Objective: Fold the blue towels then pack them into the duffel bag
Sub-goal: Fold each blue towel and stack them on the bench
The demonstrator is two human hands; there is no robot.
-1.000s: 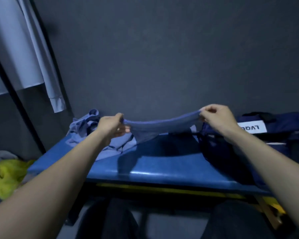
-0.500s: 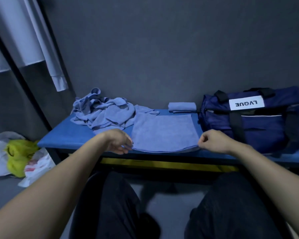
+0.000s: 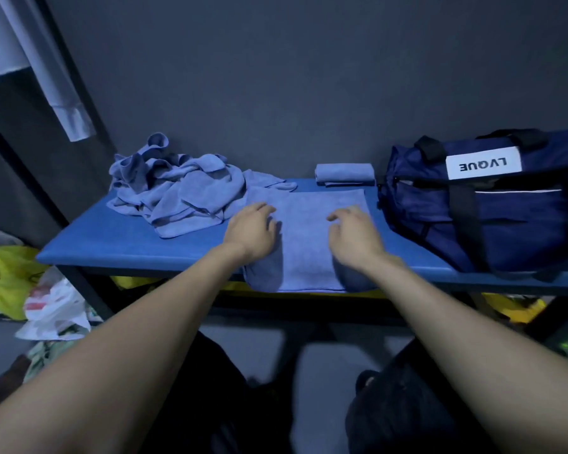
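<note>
We see a blue padded bench [image 3: 89, 247] on a dark frame, set against a dark grey wall [image 3: 292, 77], with pale cloth [image 3: 40, 67] hanging at the upper left. Plastic bags [image 3: 30, 290], yellow and white, lie on the floor to the left. At the right end of the bench sits a navy duffel bag [image 3: 492, 217] with a white LVQUE label; we cannot tell what is inside it. Just left of it, against the wall, lies a folded blue towel [image 3: 344, 174]. A crumpled pile of blue towels [image 3: 177, 191] occupies the left end. Between them a flat blue towel [image 3: 304, 244] is spread, its near edge overhanging the bench. Our left hand [image 3: 251, 229] rests on it palm down, fingers relaxed; our right hand [image 3: 354, 237] is also over it, fingers loosely spread, pinching nothing.
</note>
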